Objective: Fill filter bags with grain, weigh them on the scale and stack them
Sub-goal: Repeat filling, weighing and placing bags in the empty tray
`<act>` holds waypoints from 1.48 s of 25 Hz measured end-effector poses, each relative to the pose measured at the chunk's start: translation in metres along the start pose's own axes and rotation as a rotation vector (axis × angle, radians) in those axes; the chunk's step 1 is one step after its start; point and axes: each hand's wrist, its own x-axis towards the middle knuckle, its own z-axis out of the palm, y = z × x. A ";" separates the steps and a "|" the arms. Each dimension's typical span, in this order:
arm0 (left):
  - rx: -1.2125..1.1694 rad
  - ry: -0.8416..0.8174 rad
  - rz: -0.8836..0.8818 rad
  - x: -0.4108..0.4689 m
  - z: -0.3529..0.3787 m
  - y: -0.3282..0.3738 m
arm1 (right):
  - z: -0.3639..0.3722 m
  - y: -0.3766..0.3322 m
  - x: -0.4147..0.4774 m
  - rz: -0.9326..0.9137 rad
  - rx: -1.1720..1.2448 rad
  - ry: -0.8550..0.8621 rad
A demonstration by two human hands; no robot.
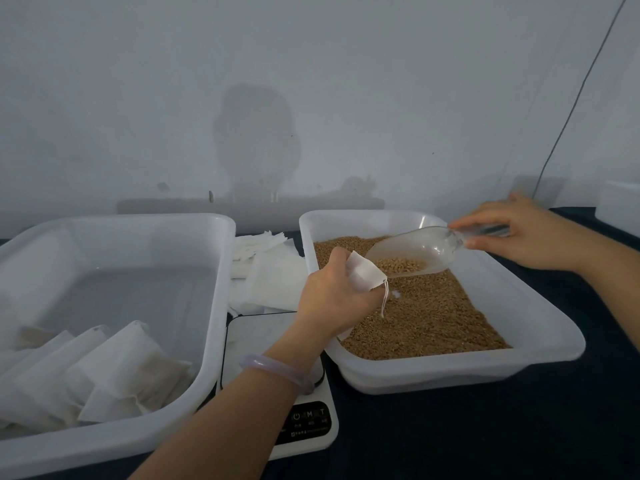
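Grips crumpled white filter bag [365, 275] in left hand [329, 299], drawstring [385, 299] dangling below; pinches clear scoop [415, 251] in right hand [530, 233], tan grain [401, 265] inside.

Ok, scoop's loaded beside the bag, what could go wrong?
1. The bag, bunched in the left hand, shows only a narrow mouth. Grain from the scoop in the right hand may miss it, though it would likely land in the tray.
2. The left forearm hangs over the scale and could bump it.
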 end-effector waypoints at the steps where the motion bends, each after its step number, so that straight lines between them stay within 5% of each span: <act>1: 0.003 -0.001 0.000 0.000 0.000 0.000 | -0.001 -0.002 0.000 -0.017 -0.014 0.013; 11: -0.015 0.010 0.010 0.000 0.000 -0.002 | -0.008 -0.017 0.002 -0.117 -0.163 0.151; 37: -0.032 0.001 -0.003 0.000 -0.001 -0.002 | -0.009 -0.011 0.003 -0.078 -0.060 0.059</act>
